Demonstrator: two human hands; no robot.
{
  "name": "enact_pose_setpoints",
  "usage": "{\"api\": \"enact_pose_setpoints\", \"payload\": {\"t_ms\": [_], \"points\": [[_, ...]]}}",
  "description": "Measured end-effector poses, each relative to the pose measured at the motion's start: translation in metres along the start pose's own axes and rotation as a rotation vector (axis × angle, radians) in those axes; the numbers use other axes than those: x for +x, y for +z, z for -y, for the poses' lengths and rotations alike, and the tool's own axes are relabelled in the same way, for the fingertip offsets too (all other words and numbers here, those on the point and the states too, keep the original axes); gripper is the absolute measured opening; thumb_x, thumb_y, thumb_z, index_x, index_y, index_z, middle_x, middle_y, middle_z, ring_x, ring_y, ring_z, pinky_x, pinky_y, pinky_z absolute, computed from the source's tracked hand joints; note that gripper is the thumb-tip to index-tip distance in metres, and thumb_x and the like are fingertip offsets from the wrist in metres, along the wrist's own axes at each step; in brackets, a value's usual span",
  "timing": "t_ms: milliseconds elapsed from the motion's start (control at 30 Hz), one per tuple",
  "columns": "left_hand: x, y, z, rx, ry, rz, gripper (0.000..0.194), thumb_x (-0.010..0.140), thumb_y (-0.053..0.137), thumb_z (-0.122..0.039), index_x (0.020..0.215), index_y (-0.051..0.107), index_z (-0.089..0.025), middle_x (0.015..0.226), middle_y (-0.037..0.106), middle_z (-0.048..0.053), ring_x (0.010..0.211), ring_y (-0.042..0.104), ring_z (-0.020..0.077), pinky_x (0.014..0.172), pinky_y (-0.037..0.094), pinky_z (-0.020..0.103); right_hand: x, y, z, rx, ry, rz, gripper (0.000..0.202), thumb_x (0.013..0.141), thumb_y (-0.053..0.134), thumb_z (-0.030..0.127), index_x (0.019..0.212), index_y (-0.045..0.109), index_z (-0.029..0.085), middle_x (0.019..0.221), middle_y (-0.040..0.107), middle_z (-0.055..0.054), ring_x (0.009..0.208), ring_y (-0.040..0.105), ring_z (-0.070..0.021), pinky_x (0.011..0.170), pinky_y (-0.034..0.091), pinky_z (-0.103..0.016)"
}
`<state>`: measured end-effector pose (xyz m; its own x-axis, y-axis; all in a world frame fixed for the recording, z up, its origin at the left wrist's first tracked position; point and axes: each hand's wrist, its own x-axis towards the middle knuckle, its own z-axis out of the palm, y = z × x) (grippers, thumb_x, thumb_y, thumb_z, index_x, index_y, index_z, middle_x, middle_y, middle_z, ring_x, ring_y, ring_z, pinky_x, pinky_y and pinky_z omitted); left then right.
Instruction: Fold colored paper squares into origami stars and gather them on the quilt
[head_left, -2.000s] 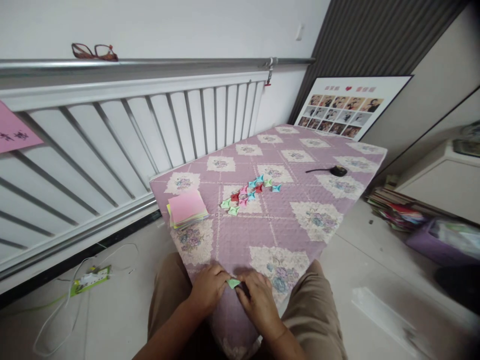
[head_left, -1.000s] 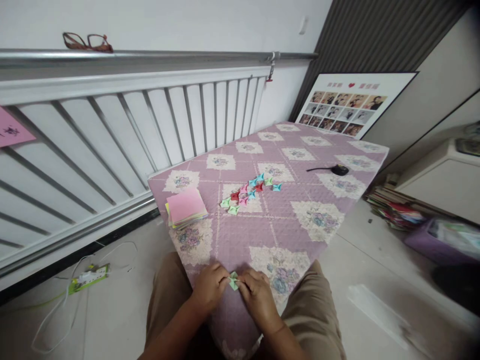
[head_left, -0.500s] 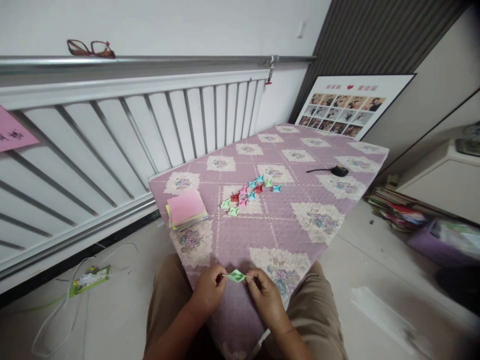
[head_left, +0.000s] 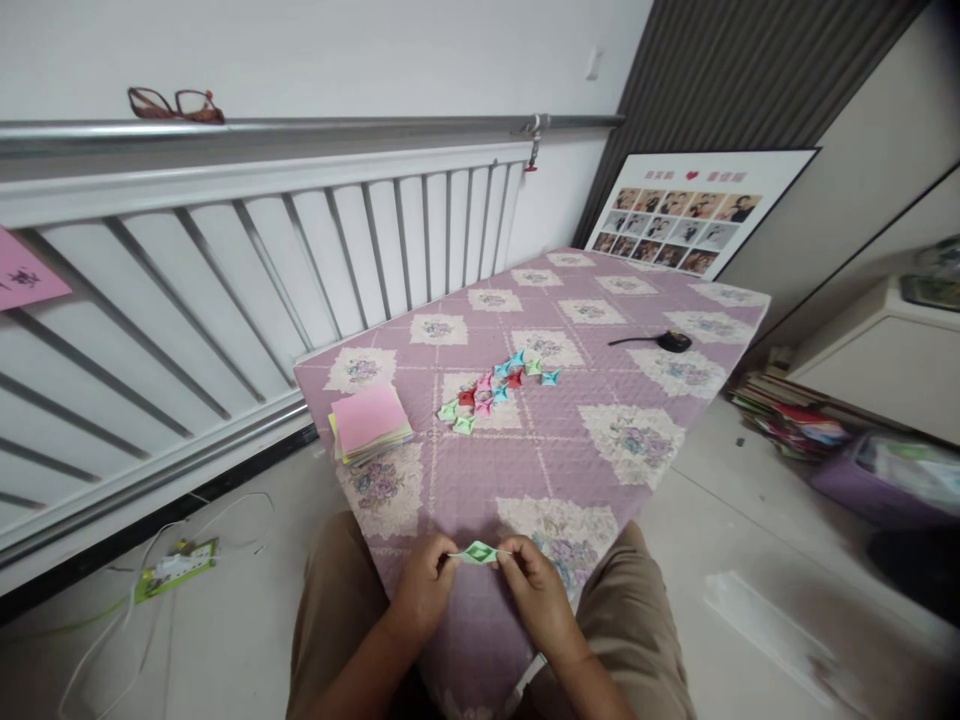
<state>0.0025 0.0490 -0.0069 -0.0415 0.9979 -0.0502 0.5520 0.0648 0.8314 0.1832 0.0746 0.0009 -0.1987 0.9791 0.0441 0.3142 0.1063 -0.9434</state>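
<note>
A small green folded paper (head_left: 478, 553) is stretched between my two hands above the near corner of the table. My left hand (head_left: 424, 585) pinches its left tip, and my right hand (head_left: 538, 590) pinches the right tip. The paper's middle bulges open in a pointed oval with a hollow in it. Farther up the cloth lies a cluster of small folded paper pieces (head_left: 484, 390) in green, red, pink and blue. To the left of them sits a stack of coloured paper sheets (head_left: 369, 420), pink on top.
A floral purple tablecloth (head_left: 480, 480) covers the table beside a white radiator (head_left: 330, 240). A black corded object (head_left: 673, 341) lies on the right side. A photo board (head_left: 697, 215) leans at the far end. On the floor at left is a power strip (head_left: 176, 568).
The green paper's middle has become flatter and wider, its hollow showing more. Both hands still pinch its tips, slightly farther right in view. The camera view has shifted a little.
</note>
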Motion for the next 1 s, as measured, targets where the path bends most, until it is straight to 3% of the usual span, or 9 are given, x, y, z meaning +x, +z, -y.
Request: {"api": "enact_pose_setpoints", "payload": {"t_ms": [300, 600, 800, 1000], "points": [[-0.003, -0.005, -0.003, 0.226, 0.059, 0.108, 0.013, 0.082, 0.048, -0.013, 0.088, 0.058, -0.020, 0.091, 0.061, 0.004, 0.089, 0.055, 0.0203, 0.080, 0.039, 0.032, 0.000, 0.009, -0.002, -0.213, -0.197, -0.039, 0.013, 0.083, 0.052, 0.023, 0.091, 0.063, 0.021, 0.083, 0.061, -0.004, 0.078, 0.059, -0.0186, 0.072, 0.049, -0.030], [-0.011, -0.009, -0.006, 0.339, 0.198, 0.157, 0.024, 0.084, 0.045, -0.015, 0.101, 0.061, -0.023, 0.106, 0.061, 0.005, 0.097, 0.055, 0.0205, 0.086, 0.041, 0.032, -0.005, 0.006, -0.006, -0.218, -0.183, -0.132, 0.017, 0.087, 0.045, 0.023, 0.094, 0.061, 0.022, 0.091, 0.062, -0.006, 0.089, 0.059, -0.0197, 0.080, 0.049, -0.034], [-0.011, 0.000, 0.011, 0.417, 0.256, 0.144, 0.031, 0.084, 0.043, -0.015, 0.107, 0.062, -0.026, 0.112, 0.062, 0.005, 0.097, 0.059, 0.0216, 0.084, 0.044, 0.033, 0.013, -0.021, -0.022, -0.333, -0.213, -0.232, 0.016, 0.088, 0.045, 0.025, 0.085, 0.060, 0.021, 0.086, 0.062, -0.006, 0.085, 0.059, -0.0196, 0.078, 0.050, -0.034], [0.001, 0.010, 0.044, 0.469, 0.409, 0.217, 0.023, 0.087, 0.044, -0.024, 0.093, 0.066, -0.028, 0.095, 0.067, 0.005, 0.083, 0.063, 0.0202, 0.072, 0.047, 0.028, 0.049, -0.060, -0.044, -0.622, -0.228, -0.303, 0.022, 0.084, 0.047, 0.027, 0.095, 0.065, 0.020, 0.104, 0.064, -0.010, 0.098, 0.059, -0.0229, 0.087, 0.046, -0.039]]}}
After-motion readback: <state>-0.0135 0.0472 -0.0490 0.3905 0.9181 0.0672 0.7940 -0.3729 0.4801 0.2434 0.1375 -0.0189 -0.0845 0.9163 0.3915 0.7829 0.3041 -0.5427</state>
